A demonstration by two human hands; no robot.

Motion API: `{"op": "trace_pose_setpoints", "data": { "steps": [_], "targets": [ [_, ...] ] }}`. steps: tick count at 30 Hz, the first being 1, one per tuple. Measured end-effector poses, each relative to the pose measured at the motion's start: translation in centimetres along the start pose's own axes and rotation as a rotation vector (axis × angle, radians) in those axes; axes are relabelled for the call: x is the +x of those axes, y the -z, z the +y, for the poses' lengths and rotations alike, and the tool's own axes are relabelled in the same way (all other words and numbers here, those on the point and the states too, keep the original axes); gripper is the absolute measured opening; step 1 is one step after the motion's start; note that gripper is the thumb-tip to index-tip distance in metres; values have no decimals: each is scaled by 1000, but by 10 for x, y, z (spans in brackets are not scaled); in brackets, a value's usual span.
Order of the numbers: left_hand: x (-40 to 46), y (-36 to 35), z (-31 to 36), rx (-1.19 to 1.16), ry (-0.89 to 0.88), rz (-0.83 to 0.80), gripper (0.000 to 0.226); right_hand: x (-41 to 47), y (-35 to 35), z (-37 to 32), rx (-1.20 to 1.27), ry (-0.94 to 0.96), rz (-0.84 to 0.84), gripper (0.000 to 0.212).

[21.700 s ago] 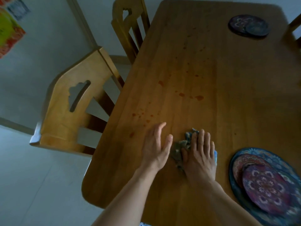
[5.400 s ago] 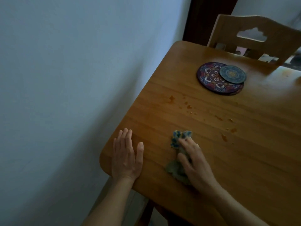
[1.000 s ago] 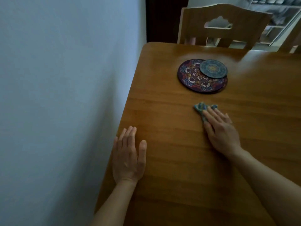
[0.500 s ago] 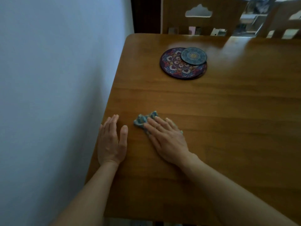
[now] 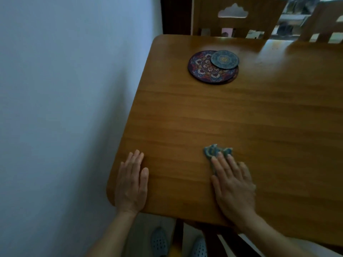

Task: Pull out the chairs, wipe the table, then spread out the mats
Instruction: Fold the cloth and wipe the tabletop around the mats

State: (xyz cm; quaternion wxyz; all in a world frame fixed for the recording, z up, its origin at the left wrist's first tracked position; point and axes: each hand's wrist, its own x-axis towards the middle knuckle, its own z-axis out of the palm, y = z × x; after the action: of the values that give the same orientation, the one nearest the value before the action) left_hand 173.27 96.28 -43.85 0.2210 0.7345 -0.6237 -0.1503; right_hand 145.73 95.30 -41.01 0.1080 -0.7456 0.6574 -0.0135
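Dim room, soft focus, wide-angle edge bending

The left hand point(image 5: 130, 186) lies palm down and flat on the counter point(image 5: 241, 117), close to its near left corner. Its fingers point(image 5: 136, 158) are straight and held together, pointing away from the body, and the thumb rests a little apart on the inner side. The left forearm runs back from the wrist toward the lower edge of the view, bare. The right hand point(image 5: 233, 184) is also palm down, well apart from the left, its fingers slightly spread and pressed flat onto a bunched cloth point(image 5: 213, 152), whose far end shows beyond the fingertips. The right forearm, bare too, angles off toward the lower right.
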Motion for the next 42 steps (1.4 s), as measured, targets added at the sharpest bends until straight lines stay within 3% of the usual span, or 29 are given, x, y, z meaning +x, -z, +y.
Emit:
{"op": "trace_pose_setpoints", "data": {
  "steps": [6, 14, 19, 23, 26, 30, 35, 37, 42],
  "targets": [
    [3, -3, 1, 32, -32, 61, 56, 53, -23, -99, 14, 514, -57, 47],
    [4, 0, 3, -35, 27, 183, 59, 153, -21, -141, 45, 456, -33, 49],
    [2, 1, -1, -50, 7, 195, 59, 101, -23, -145, 44, 672, -104, 53],
    [2, 1, -2, -34, 6, 187, 59, 26, -20, -96, 25, 797, -207, 50],
    [3, 0, 0, 40, -2, 129, 60, -3, -10, -20, -45, 733, -213, 48],
    [3, -1, 5, 234, -44, -7, 60, -20, 11, 67, -48, 286, -158, 50],
    [3, -1, 8, 354, -57, -65, 60, -3, 3, 30, -23, -154, -20, 53],
    [3, -1, 6, 366, -54, -79, 61, 8, 0, -2, -9, -132, -27, 52],
    [9, 0, 24, 322, 30, -52, 49, 14, -7, -43, 41, 204, -97, 52]
  ]
}}
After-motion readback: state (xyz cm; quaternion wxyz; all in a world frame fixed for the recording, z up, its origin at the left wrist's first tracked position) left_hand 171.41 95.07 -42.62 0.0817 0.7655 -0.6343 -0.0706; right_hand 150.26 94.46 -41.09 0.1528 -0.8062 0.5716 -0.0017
